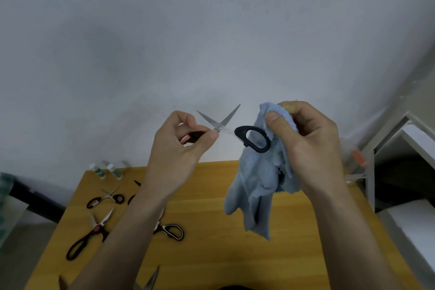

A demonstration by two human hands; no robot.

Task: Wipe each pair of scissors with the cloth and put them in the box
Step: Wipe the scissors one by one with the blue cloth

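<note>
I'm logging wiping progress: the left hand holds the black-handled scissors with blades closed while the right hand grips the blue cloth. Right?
Not quite. In the head view the black-handled scissors have their blades spread open, not closed. The left hand holds them, and the right hand grips the blue cloth.

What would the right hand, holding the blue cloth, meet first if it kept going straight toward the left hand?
Probably the black oval handle loop of the open steel scissors that the left hand pinches. The loop already overlaps the light blue terry cloth beside the right hand; depth is unclear.
</note>
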